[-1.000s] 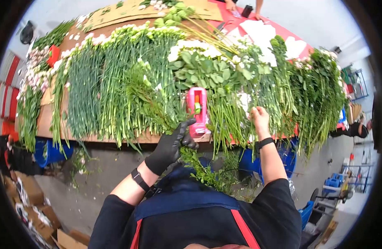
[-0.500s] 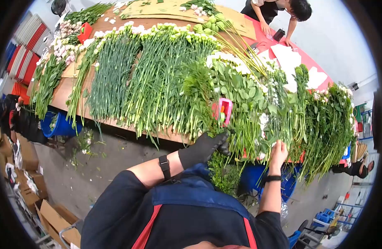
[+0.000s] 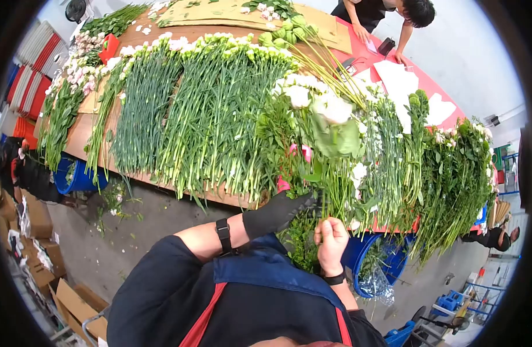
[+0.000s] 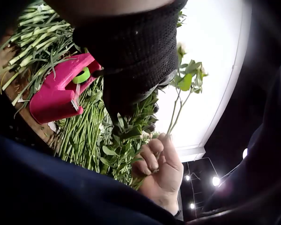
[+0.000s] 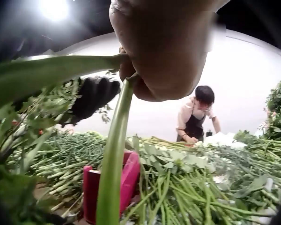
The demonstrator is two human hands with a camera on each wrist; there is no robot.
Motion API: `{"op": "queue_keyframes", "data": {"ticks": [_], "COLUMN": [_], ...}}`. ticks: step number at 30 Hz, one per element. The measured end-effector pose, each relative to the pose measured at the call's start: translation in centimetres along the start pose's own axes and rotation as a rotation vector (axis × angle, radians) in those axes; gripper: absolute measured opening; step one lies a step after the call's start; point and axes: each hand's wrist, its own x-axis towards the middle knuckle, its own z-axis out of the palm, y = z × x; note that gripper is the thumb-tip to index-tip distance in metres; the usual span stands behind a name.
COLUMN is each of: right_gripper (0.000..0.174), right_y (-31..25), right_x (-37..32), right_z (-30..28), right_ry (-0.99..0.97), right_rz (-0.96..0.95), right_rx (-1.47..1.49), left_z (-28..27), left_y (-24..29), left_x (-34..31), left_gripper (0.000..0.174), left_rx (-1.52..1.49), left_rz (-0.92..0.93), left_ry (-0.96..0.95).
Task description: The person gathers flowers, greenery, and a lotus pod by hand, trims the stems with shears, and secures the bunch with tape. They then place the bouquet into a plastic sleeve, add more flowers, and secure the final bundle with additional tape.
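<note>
So the right hand (image 3: 332,240) had the white flower (image 3: 333,109) pinched low on its stem (image 5: 113,154), pointing near to far, just right of the greens (image 3: 300,243) the gloved left hand (image 3: 279,214) was gripping by the counter (image 3: 76,134).

Right hand (image 4: 161,172) pinches stems (image 4: 171,127); dark left hand (image 4: 124,93) seemingly holds foliage (image 4: 126,134).
</note>
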Motion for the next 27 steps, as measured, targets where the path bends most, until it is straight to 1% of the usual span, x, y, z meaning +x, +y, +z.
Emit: {"op": "queue_keyframes", "data": {"ticks": [1, 2, 3, 5, 7, 9, 10, 11, 12, 13, 14, 15, 16, 18, 20, 22, 24, 25, 26, 27], "right_gripper": [0.008, 0.008, 0.009, 0.01, 0.012, 0.013, 0.013, 0.012, 0.012, 0.013, 0.013, 0.012, 0.011, 0.01, 0.009, 0.009, 0.009, 0.01, 0.01, 0.011], "right_y": [0.1, 0.8, 1.2, 1.4, 0.9, 0.2, -0.2, -0.6, -0.9, -1.2, -1.5, -1.7, -1.9, -2.2, -2.4, -2.7, -2.7, -2.7, -2.5, -2.0], "right_x": [0.3, 0.6, 1.1, 1.6, 2.6, 3.8, 4.4, 5.0, 5.6, 6.2, 6.7, 7.1, 7.3, 7.9, 8.2, 8.4, 8.5, 8.6, 8.8, 9.0], "right_z": [0.1, 0.1, -0.1, 0.0, 0.5, 0.9, 1.1, 1.3, 1.6, 2.0, 2.3, 3.0, 3.3, 3.8, 4.4, 4.9, 5.3, 5.4, 5.4, 5.3], "right_ry": [0.001, -0.015, -0.032, -0.031, -0.002, -0.007, -0.01, -0.03, -0.029, -0.028, -0.025, -0.031, -0.044, -0.072, -0.077, -0.095, -0.094, -0.093, -0.109, -0.124], "right_rz": [0.05, 0.058, 0.058, 0.049, 0.002, -0.034, -0.05, -0.049, -0.047, -0.045, -0.045, -0.007, 0.013, 0.051, 0.066, 0.075, 0.08, 0.082, 0.032, -0.019], "right_rx": [-0.061, -0.027, -0.04, -0.038, -0.015, 0.007, 0.017, 0.011, -0.025, -0.062, -0.1, -0.035, -0.022, 0.004, -0.001, -0.013, -0.056, -0.078, -0.159, -0.239], "left_z": [0.1, 0.2, 0.0, -0.5, -0.3, -0.6, -0.9, -1.4, -1.9, -2.5, -2.8, -3.0, -3.1, -3.4, -3.7, -3.7, -4.0, -4.3, -4.4, -4.3], "left_y": [-0.5, -1.0, -1.7, -2.0, -2.9, -2.7, -2.6, -1.8, -0.7, 0.6, 1.3, 2.0, 2.2, 2.6, 2.7, 1.9, 1.7, 1.8, 1.9, 1.4], "left_x": [0.2, 0.4, 0.8, 0.7, 2.0, 3.0, 3.1, 3.0, 3.1, 3.0, 3.1, 3.2, 3.3, 3.6, 3.6, 3.8, 3.6, 3.3, 3.1, 3.0], "left_gripper": [0.042, 0.043, 0.045, 0.055, 0.052, 0.047, 0.044, 0.045, 0.045, 0.051, 0.052, 0.053, 0.049, 0.039, 0.025, 0.026, 0.029, 0.031, 0.034, 0.038], "left_rx": [0.154, 0.309, 0.37, 0.373, 0.361, 0.374, 0.398, 0.38, 0.367, 0.31, 0.235, 0.165, 0.08, 0.02, 0.071, -0.149, -0.148, -0.033, 0.083, 0.116], "left_rz": [0.195, 0.389, 0.415, 0.312, 0.442, 0.494, 0.478, 0.378, 0.277, 0.096, -0.006, -0.11, -0.135, -0.121, -0.049, -0.243, -0.253, -0.167, -0.082, -0.047], "left_ry": [0.004, 0.039, 0.038, -0.042, 0.077, 0.132, 0.126, 0.074, 0.026, -0.065, -0.109, -0.144, -0.132, -0.109, -0.085, -0.101, -0.096, -0.084, -0.073, -0.049]}}
